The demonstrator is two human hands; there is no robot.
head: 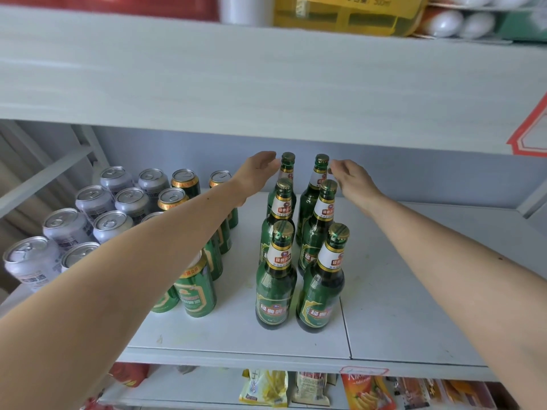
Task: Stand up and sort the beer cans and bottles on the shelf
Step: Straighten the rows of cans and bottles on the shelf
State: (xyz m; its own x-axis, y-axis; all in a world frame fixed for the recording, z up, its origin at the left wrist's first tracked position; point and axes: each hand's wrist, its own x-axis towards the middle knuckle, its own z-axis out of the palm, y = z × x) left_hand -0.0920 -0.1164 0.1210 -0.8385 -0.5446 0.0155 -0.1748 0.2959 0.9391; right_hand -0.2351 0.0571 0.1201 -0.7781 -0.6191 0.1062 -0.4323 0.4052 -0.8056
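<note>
Green bottles (299, 238) upright between spread-grip left hand (260, 170) and right hand (352, 180), cans (118, 214) leftward.

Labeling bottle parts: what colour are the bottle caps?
Green with gold crimped edges, clearest on the front bottle caps in the head view.

Two bare forearms show, with no sleeve, watch, ring or glove visible on them. The left hand (260, 170) and right hand (352, 180) are bare too. A few small dark moles dot the arms: one on the left forearm, one on the right forearm near the frame's edge.
</note>
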